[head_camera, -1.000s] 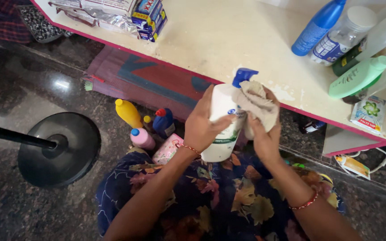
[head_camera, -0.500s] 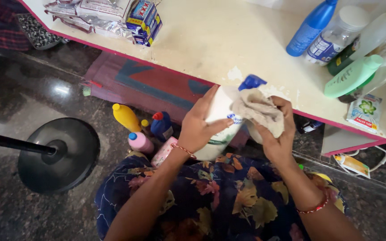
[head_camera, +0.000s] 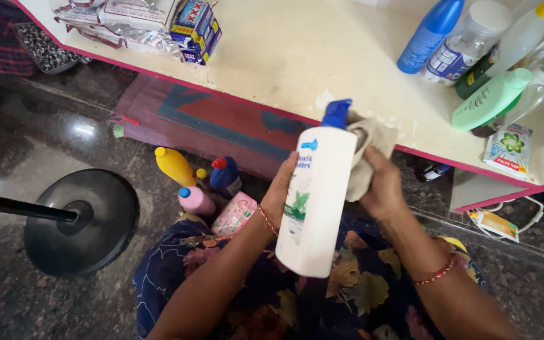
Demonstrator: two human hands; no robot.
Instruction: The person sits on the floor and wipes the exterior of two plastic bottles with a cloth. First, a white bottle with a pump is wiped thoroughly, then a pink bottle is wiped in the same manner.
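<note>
**Wiping the pump bottle, back side**

My left hand point(head_camera: 283, 192) is wrapped around the tall white plastic pump bottle with the blue pump top point(head_camera: 315, 198), fingers closed on its far side, holding it upright over my lap, near the front edge of the cream worktop with the pink rim point(head_camera: 284, 56). My right hand point(head_camera: 382, 189) is bunched around a crumpled beige cloth point(head_camera: 365, 151), pressing it to the bottle's right side just under the pump.

Step, as I judge it: mid-wipe, upper right side of the bottle being cleaned. Next move likely calls for turning the bottle in my left hand while dragging the cloth down the body, keeping a firm hold so the smooth plastic doesn't slip.

Around: on the dark stone floor at left, a yellow bottle point(head_camera: 174, 165), a small pink bottle with a blue cap point(head_camera: 196, 200), a dark blue bottle with a red cap point(head_camera: 226, 176). Far right of the worktop: a blue bottle point(head_camera: 428, 34) and a pale green bottle point(head_camera: 490, 99). Round black stand base point(head_camera: 82, 220) at near left.
</note>
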